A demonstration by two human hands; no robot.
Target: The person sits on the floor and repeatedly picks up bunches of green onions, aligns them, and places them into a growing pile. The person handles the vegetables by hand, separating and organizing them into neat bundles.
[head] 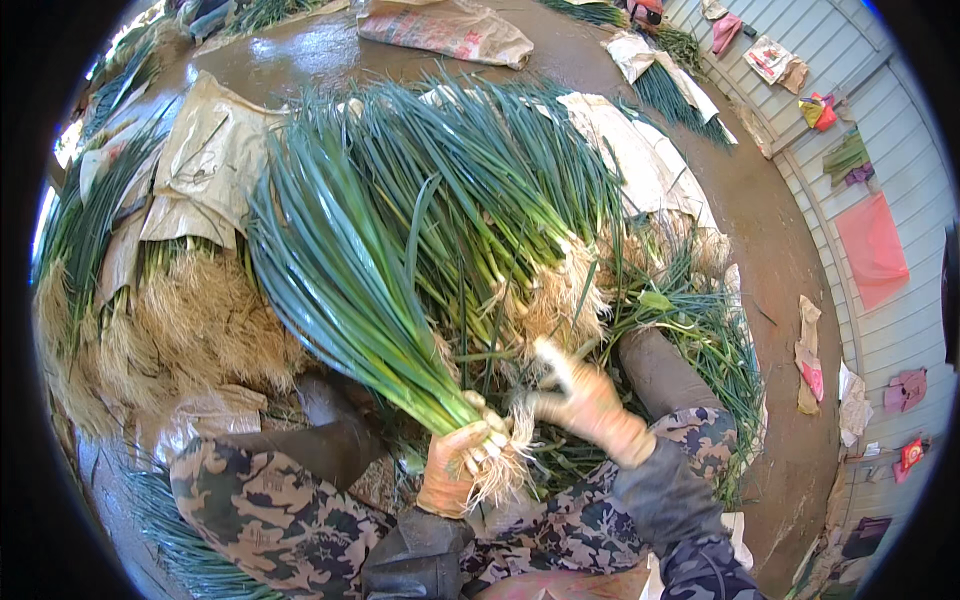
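My left hand (452,466), in an orange-tan work glove, is closed round the white lower stems of a bunch of green onions (352,300). The long green leaves fan up and to the left, and pale stringy roots hang beside the glove. My right hand (581,401), gloved alike and blurred, is just right of these roots with its fingers spread; nothing shows held in it. Beyond both hands lies a large pile of green onions (465,195), its roots (570,300) towards me. Loose leaves and trimmings (690,322) lie by my right knee.
Root-heavy green onion bundles (202,315) under a beige woven sack (202,165) lie at the left. A white sack (637,161) covers others at the right. Another sack (446,31) is on the wet floor (750,195) ahead. A corrugated metal wall (892,240) stands far right.
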